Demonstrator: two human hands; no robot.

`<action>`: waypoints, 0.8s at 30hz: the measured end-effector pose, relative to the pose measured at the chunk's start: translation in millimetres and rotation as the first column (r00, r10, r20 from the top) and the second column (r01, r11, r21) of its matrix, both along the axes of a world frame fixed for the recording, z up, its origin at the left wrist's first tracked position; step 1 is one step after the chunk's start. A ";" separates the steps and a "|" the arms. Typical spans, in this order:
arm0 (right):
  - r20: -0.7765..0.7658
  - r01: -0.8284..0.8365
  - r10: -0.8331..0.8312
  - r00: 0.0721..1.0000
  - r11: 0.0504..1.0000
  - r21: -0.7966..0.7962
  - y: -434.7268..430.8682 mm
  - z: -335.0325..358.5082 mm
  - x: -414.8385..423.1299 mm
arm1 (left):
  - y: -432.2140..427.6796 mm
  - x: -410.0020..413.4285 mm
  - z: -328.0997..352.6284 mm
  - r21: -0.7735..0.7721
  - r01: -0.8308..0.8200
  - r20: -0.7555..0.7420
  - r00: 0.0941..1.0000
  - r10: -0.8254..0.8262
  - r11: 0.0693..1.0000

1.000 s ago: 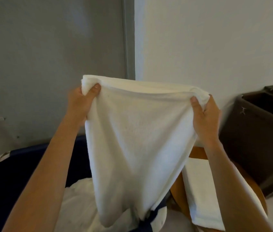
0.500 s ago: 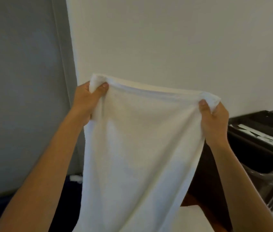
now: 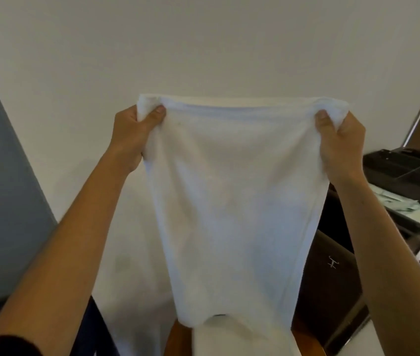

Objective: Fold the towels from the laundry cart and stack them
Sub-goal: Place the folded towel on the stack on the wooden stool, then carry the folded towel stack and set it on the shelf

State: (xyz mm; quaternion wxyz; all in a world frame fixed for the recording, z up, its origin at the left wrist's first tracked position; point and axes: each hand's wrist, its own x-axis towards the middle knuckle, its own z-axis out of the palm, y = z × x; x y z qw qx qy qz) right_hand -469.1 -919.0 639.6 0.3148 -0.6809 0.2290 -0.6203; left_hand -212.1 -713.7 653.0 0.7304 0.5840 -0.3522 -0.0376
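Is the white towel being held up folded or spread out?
Spread out. The towel hangs stretched between the left hand and the right hand, each pinching a top corner; its lower end dangles loose.

white towel [image 3: 232, 201] | hanging upright, spread open, top edge pulling level | corners bunching in left hand [image 3: 129, 134] and right hand [image 3: 340, 142] | lower end dangling over second white towel [image 3: 242, 341] lying below
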 end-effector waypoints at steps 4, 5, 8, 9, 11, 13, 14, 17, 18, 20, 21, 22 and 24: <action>-0.019 -0.026 0.027 0.999 0.999 0.026 -21.6 -16.2 -17.4 | -11.1 -23.8 -19.6 -0.010 0.006 -0.053 0.999 -0.007 1.000; -0.028 -0.030 0.031 0.999 0.999 0.041 -26.2 -21.7 -22.5 | -12.0 -30.6 -25.3 -0.009 0.012 -0.060 0.998 -0.012 1.000; -0.061 -0.044 0.049 0.997 0.996 0.080 -33.9 -38.0 -38.6 | -12.6 -51.8 -42.5 0.000 0.010 -0.071 0.997 -0.010 1.000; -0.063 -0.055 0.062 0.996 0.994 0.099 -35.2 -43.5 -44.6 | -12.4 -59.4 -47.9 0.003 -0.002 -0.078 0.997 0.002 1.000; -0.060 -0.079 0.087 0.994 0.988 0.134 -36.0 -54.2 -57.4 | -11.4 -75.4 -58.6 0.012 -0.030 -0.096 0.995 0.031 0.999; -0.073 -0.084 0.096 0.993 0.985 0.153 -34.5 -65.1 -71.6 | -7.7 -92.4 -69.4 0.030 -0.049 -0.117 0.992 0.052 0.998; -0.083 -0.091 0.105 0.991 0.984 0.156 -32.6 -71.1 -79.2 | -4.7 -101.1 -75.5 0.039 -0.057 -0.126 0.990 0.062 0.998; -0.109 -0.140 0.161 0.981 0.974 0.181 -23.6 -91.4 -103.3 | 7.8 -127.7 -96.5 0.073 -0.085 -0.153 0.984 0.096 0.994; -0.115 -0.151 0.176 0.978 0.968 0.198 -20.1 -99.2 -111.0 | 13.1 -136.9 -104.7 0.086 -0.095 -0.167 0.980 0.109 0.992; -0.133 -0.151 0.183 0.974 0.964 0.220 -13.1 -116.4 -125.7 | 24.2 -154.8 -122.3 0.116 -0.111 -0.196 0.972 0.132 0.987; -0.147 -0.147 0.184 0.972 0.962 0.232 -9.3 -126.3 -132.6 | 29.9 -163.4 -131.8 0.136 -0.115 -0.210 0.967 0.142 0.984; -0.163 -0.144 0.188 0.969 0.957 0.250 -5.1 -137.0 -139.2 | 35.6 -172.1 -141.6 0.158 -0.119 -0.227 0.962 0.153 0.980; -0.196 -0.135 0.198 0.961 0.946 0.294 3.4 -160.8 -151.3 | 47.1 -188.4 -162.5 0.201 -0.126 -0.264 0.948 0.177 0.971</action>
